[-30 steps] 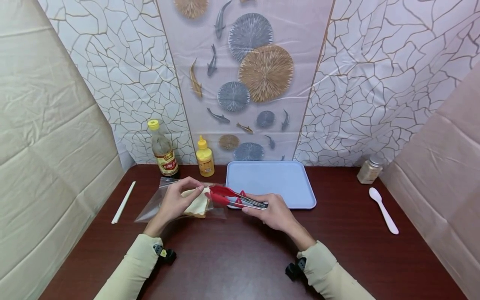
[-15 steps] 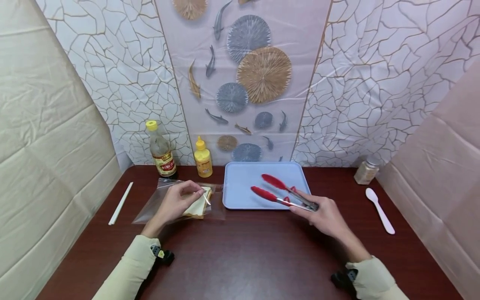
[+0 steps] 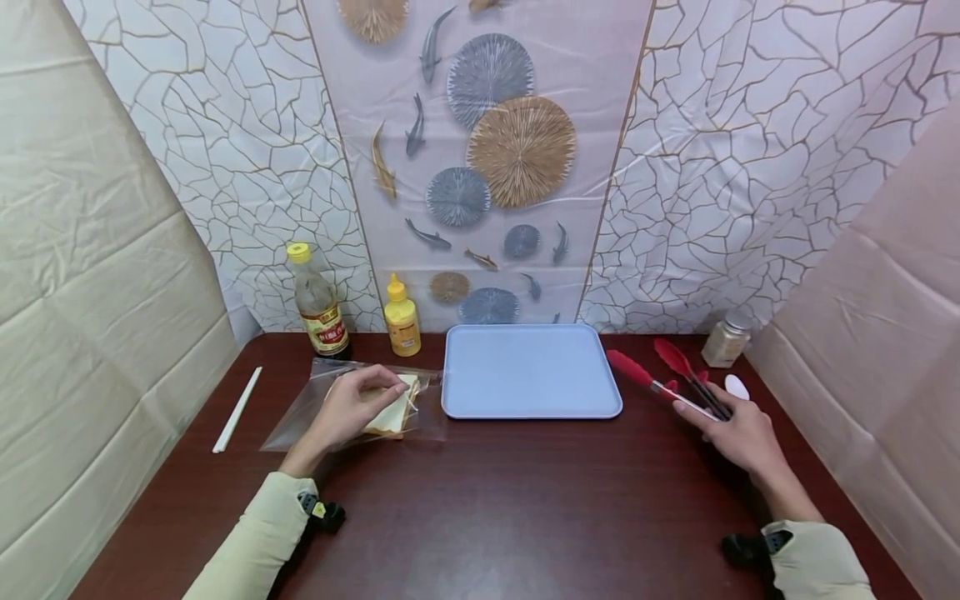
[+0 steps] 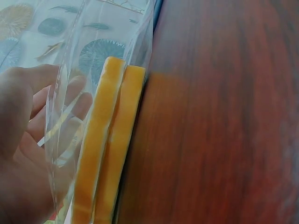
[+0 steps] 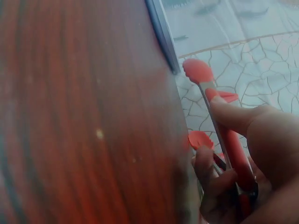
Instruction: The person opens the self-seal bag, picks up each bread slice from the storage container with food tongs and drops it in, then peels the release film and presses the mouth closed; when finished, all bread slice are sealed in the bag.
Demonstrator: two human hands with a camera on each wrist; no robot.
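Observation:
My left hand (image 3: 351, 407) pinches the upper layer of a clear plastic bag (image 3: 300, 415) that lies on the left of the table. Two bread slices (image 4: 114, 121), stacked with their crusts facing the camera, are inside the bag in the left wrist view. From the head, the top slice (image 3: 388, 419) shows white beside my fingers. Far to the right, my right hand (image 3: 746, 435) grips red-tipped tongs (image 3: 630, 367) by their metal handles. The tongs' two arms are spread, with nothing between the tips. My right hand partly covers a white spoon (image 3: 737, 387).
A light blue tray (image 3: 531, 375) lies at the back middle. White chopsticks (image 3: 237, 410) are at the left edge. A dark sauce bottle (image 3: 322, 312) and a yellow squeeze bottle (image 3: 402, 321) stand at the back left. A seasoning jar (image 3: 726, 340) stands at the back right.
My right hand has carried the tongs away from the bread, rightward past the tray to the right side, and their arms have spread. My left hand has stayed at the bag.

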